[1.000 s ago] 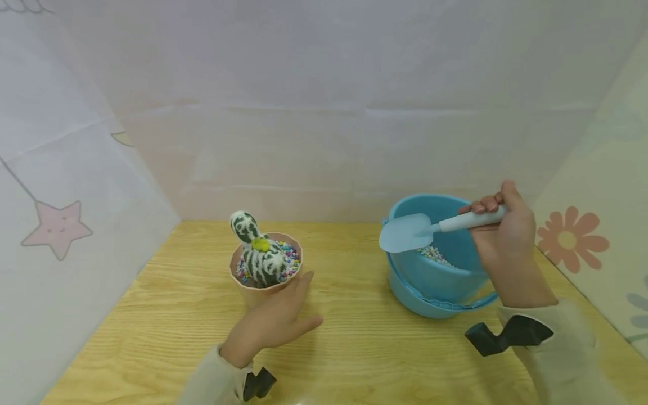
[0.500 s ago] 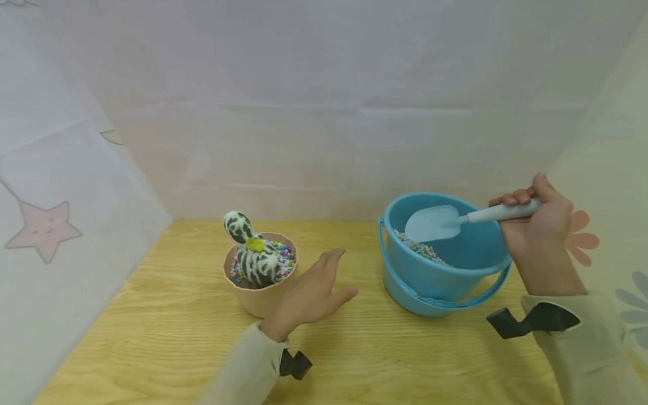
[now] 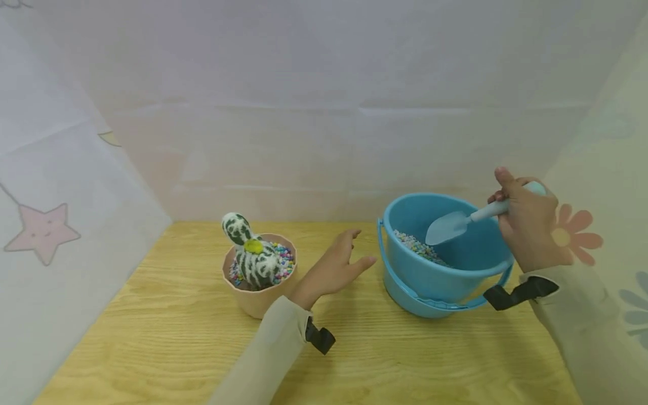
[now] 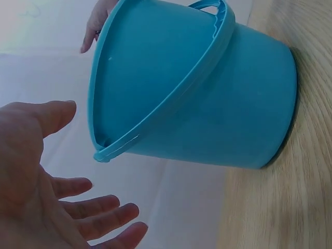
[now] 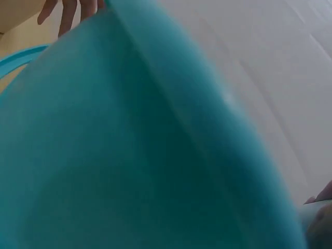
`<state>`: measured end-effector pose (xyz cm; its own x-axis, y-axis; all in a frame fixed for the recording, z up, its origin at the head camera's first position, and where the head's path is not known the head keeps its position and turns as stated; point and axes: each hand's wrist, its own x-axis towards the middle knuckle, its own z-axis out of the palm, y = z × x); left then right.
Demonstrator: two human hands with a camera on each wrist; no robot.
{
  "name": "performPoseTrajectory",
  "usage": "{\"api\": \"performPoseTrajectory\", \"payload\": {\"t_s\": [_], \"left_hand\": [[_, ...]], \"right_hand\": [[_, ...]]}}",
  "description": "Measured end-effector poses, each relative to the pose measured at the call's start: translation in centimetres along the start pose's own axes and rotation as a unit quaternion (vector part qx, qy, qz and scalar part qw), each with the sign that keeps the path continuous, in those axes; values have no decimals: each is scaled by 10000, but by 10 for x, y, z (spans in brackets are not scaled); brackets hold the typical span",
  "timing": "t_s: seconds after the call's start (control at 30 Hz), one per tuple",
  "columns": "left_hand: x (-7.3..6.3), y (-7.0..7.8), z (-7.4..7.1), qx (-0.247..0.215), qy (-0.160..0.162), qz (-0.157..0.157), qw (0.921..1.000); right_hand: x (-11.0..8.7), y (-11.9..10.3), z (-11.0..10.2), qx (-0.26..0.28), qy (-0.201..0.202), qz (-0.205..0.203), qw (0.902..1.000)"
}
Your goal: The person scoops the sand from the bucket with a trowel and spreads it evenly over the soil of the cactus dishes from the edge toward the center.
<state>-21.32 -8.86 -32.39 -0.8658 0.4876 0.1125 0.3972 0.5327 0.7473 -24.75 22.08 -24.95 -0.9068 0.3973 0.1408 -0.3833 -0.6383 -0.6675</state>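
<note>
In the head view my right hand grips the handle of a pale blue hand shovel, its blade tipped down inside the blue bucket. Small pastel beads lie in the bucket. My left hand reaches toward the bucket's left side, fingers loosely extended and apart from it; the left wrist view shows the same gap between that hand and the bucket. Behind the left wrist stands a peach pot, holding colored beads and a fuzzy green-and-white cactus with a yellow flower.
Both containers stand on a light wooden table. A pale sheet hangs behind it, with printed sheets at both sides. The bucket's handle hangs down over its front.
My left hand has left the pot's side and moved right toward the bucket. The shovel has gone from above the bucket's left rim into it, its blade now tilted downward.
</note>
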Motion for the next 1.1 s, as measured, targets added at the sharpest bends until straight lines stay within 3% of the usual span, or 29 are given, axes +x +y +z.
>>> {"api": "performPoseTrajectory", "payload": {"t_s": [0.17,0.33,0.43,0.57,0.67,0.73,0.9,0.97,1.0,1.03,1.1], "left_hand": [[19,3,5,-274,23,23,9996],[35,11,7,-533,-83,-63,9985],[41,15,7,-616,-265,-44,9977],[46,16,7,-718,-464,114,9963],[50,17,6,-810,-525,329,9948],[52,17,7,-855,-513,410,9942],[56,14,10,-1046,-329,712,9914],[56,13,10,-1003,-253,814,9913],[55,12,9,-962,-249,858,9913],[55,12,9,-898,-242,840,9921],[54,11,8,-850,-233,839,9926]], "right_hand": [[11,6,-4,-651,256,-28,9975],[15,12,-9,-1490,258,-189,9883],[14,16,-11,-2311,146,-225,9725],[12,23,-8,-3472,-48,-348,9372],[12,29,-5,-3822,-200,-391,9230],[11,33,-5,-4157,-316,-377,9082],[5,45,1,-5089,-905,-352,8553],[1,53,6,-5168,-1353,-261,8450],[-2,56,10,-5113,-1586,-184,8445],[-5,59,13,-5014,-1831,-98,8456],[-10,63,18,-4650,-2223,92,8569]]}}
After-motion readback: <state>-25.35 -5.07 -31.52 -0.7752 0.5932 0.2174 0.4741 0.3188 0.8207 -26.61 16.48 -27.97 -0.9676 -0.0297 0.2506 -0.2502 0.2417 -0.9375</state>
